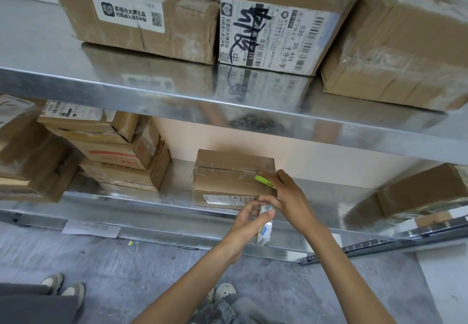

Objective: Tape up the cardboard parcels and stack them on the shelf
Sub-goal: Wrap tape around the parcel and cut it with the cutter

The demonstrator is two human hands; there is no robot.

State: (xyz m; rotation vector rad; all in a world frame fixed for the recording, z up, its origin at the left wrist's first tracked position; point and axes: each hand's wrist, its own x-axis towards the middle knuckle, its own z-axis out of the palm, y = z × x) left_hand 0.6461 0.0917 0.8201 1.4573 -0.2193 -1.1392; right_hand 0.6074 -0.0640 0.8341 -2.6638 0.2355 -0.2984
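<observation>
A small cardboard parcel [229,176] with clear tape across its top seam sits on the lower metal shelf [152,204]. My left hand [249,224] grips a roll of clear tape [264,230] just below the parcel's front right corner. My right hand [287,197] holds a green cutter [263,180] against the parcel's right end, and its fingers also touch the tape near the roll. A white label shows on the parcel's front face.
Three taped parcels [276,27] stand on the upper shelf [177,95]. A pile of boxes [114,151] fills the lower shelf's left side, another box [425,192] its right. Someone's shoes [63,288] stand on the floor at left.
</observation>
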